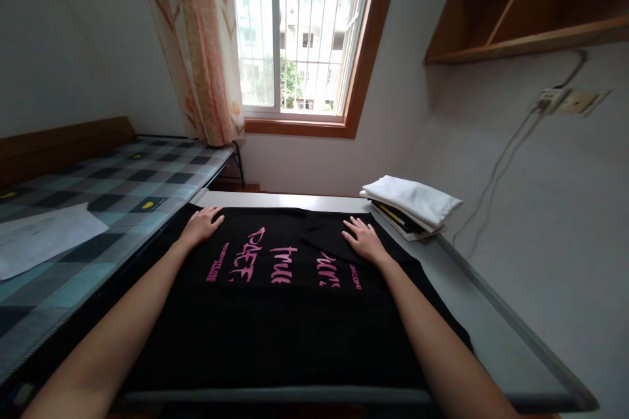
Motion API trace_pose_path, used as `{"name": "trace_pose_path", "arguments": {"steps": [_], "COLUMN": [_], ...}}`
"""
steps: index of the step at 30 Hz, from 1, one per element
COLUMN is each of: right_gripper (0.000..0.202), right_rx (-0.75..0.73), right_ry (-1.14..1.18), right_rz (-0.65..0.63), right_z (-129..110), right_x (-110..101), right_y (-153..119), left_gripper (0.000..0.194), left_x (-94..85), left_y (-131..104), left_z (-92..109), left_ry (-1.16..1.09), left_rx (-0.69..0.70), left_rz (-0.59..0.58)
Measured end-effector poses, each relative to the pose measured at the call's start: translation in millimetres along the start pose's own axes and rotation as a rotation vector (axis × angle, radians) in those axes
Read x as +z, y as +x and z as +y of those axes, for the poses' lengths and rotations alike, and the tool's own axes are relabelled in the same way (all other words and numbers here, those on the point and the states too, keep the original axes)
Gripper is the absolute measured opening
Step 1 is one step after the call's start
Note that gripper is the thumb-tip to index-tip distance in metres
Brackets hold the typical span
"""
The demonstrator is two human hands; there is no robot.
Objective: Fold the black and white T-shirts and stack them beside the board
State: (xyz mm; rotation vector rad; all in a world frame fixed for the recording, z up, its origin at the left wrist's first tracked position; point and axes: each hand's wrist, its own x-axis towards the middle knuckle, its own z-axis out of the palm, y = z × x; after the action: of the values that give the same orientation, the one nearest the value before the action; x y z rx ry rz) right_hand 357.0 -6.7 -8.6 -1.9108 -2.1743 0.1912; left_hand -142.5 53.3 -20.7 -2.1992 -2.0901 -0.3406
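white desk (491, 321) at the front, mostly covered by a black garment (295, 340) laid out flat, near edge close along the front rim. past the plain near part, pink lettering (282, 265) cut off along a crosswise line, probably by a fold. farther up, left hand (202, 224) palm down on the garment's far left, fingers loosely extended, nothing visibly gripped. right hand (363, 239) also palm down, fingers spread, on a turned-over flap (327, 230) at the far right, nothing seen pinched. probably best to press lightly and evenly, sweep outward, and lift the flap's loose edge rather than drag and ruck the layer beneath. beyond, folded white cloth (413, 200) atop a small stack (400, 219). farthest, barred window (304, 33) beside a flowered curtain (196, 46).
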Motion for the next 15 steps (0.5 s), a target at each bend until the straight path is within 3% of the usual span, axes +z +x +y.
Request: {"name": "trace_pose_path", "arguments": {"steps": [15], "right_gripper": [0.053], "right_rx": [0.000], "right_ry": [0.000], "right_rz": [0.009], "right_z": [0.9], "right_x": [1.6], "right_y": [0.6], "left_gripper": [0.051], "left_x": [-6.3], "left_y": [-2.9], "left_z": [3.9], "left_ry": [-0.018], "left_rx": [0.005], "left_rz": [0.013]}}
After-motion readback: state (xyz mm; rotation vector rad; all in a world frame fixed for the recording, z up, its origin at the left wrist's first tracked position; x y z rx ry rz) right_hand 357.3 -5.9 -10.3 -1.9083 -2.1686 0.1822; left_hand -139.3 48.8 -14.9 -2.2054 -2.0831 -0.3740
